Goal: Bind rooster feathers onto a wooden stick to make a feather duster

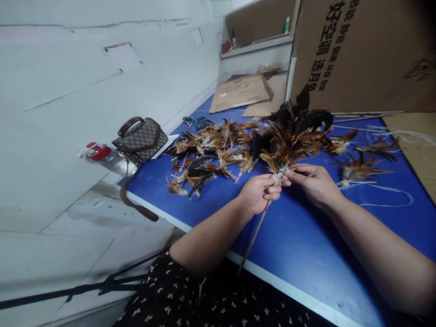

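Observation:
My left hand (260, 193) is closed around a thin stick (254, 238) at the base of a feather duster (291, 136), whose brown and black feathers fan out away from me. The stick's lower end slants down past the table's front edge. With fingers pinched, my right hand (311, 181) meets the pale bound base of the feathers, just right of my left fingers. What exactly lies between the right fingertips is too small to make out. Left of the duster, small feather bunches (204, 168) lie in rows. More loose bunches (361, 170) rest to the right.
The blue table (289, 254) has a pale edge. At its left stand a patterned handbag (143, 138) with a hanging strap and a red-capped bottle (109, 156). Flat cardboard (240, 93) and a large printed carton (361, 54) are behind. Clear plastic strands (391, 202) curl at right.

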The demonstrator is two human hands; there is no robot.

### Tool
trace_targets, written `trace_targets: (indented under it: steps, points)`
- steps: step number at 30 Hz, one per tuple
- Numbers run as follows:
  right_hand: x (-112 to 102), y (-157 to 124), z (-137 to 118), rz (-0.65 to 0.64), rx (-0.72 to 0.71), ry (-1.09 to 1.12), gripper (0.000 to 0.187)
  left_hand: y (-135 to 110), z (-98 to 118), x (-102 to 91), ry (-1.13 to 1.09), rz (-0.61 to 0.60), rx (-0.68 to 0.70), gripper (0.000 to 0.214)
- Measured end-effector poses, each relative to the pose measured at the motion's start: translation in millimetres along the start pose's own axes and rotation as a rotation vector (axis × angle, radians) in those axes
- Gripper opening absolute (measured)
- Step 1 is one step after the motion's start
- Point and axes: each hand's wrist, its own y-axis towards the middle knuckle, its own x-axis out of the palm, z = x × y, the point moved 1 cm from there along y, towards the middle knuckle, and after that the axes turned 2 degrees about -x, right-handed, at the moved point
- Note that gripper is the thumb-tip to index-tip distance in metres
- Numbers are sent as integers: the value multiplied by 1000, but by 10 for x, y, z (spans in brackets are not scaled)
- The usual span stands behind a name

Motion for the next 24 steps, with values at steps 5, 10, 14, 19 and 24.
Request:
trace_targets:
  steps: [5,10,14,19,24]
  points:
    - [17,-15,-27,-63,101,59,62,-2,7,15,8,21,-1,16]
    - [-53,-35,-146,-286,114,16,60,-46,34,53,37,76,-26,21]
    - [-151,-20,-176,-335,87,3,56,-66,45,58,64,74,-39,25]
    - [-149,11,-95,-272,48,-59,59,-20,-6,23,25,63,16,18]
    - [-110,-1,-64,-244,-70,-195,56,5,-28,-8,-43,42,9,17]
